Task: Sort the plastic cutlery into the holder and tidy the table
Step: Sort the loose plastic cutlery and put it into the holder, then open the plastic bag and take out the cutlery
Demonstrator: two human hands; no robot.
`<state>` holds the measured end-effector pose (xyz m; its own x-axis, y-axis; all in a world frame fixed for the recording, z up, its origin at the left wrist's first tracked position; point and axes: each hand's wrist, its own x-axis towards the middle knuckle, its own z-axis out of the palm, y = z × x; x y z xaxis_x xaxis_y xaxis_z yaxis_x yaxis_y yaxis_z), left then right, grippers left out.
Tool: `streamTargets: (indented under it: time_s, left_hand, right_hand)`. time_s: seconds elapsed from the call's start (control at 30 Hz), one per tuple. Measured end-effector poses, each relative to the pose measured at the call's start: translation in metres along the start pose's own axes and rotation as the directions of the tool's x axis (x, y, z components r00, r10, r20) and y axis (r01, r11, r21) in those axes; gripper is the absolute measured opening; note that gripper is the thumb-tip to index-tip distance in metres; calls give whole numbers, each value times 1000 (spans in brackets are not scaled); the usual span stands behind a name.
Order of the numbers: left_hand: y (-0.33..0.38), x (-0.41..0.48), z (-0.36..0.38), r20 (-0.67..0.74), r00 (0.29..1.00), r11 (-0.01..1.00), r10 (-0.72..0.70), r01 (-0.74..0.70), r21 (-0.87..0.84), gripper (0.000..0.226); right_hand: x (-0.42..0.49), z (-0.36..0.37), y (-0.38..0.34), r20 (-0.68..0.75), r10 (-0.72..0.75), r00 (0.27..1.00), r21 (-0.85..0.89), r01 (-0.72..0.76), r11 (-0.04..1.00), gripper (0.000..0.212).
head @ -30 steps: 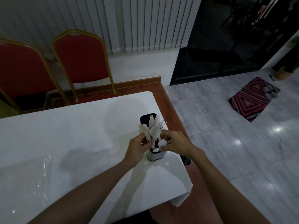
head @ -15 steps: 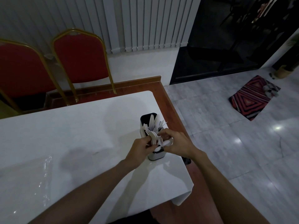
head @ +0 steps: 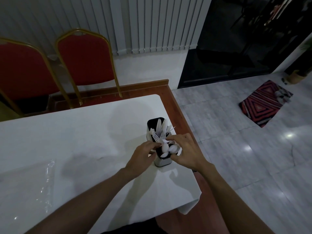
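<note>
Dimly, I'm watching my right hand (head: 187,152) curling its fingers around the plastic spoons (head: 166,149) in the cutlery holder (head: 162,162), directly under those fingertips; my left hand (head: 143,155) is crowding the opposite side, knuckles hiding its grip, so I cannot tell.

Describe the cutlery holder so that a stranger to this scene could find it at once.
Find the white table; near its right edge, between the left hand and right hand, stands the holder. It is a tall box, black on top and shiny metal below, the only upright thing there, bristling with white cutlery.
</note>
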<state>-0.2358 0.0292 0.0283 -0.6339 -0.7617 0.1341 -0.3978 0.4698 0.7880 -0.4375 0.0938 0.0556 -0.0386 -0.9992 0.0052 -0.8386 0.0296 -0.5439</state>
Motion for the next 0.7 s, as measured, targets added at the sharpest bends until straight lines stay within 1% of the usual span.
streamTargets:
  time_s: [0.1,0.2,0.33,0.4,0.47,0.53,0.6,0.63,0.7]
  left_hand:
    - [-7,-5,-5,-52,999,999,12,-10,39,39]
    - [-15,-9,-13,-129,992,997,-6,16,72,34]
    - [-30,-24,-35,-279,957,992,-77,102,77,29]
    - [-38,-36,-48,-348,930,984,-115,154,86,26]
    - [-50,-54,-63,-409,891,965,-200,251,75,24]
    - [-69,-83,-82,-469,831,929,-299,366,55,23]
    - [-88,-108,-95,-508,779,888,-369,456,54,23]
    - [-98,-124,-103,-526,741,858,-418,513,41,23]
    - [-118,-157,-118,-571,644,785,-509,620,-1,24]
  right_hand:
    - [1,2,-3,-113,-81,990,-74,73,995,50]
    - [6,2,-10,-217,-103,971,-90,85,992,47]
    - [27,13,-45,-225,-221,949,-100,203,974,47]
    - [40,28,-66,-202,-264,943,-50,259,965,46]
    - [51,48,-87,-163,-291,943,-6,294,956,45]
    - [60,75,-114,-106,-355,929,-9,356,935,43]
    - [64,96,-131,-54,-374,926,-2,375,927,42]
    - [65,107,-141,-32,-373,927,7,374,928,41]
    - [66,128,-159,26,-356,934,13,356,934,41]
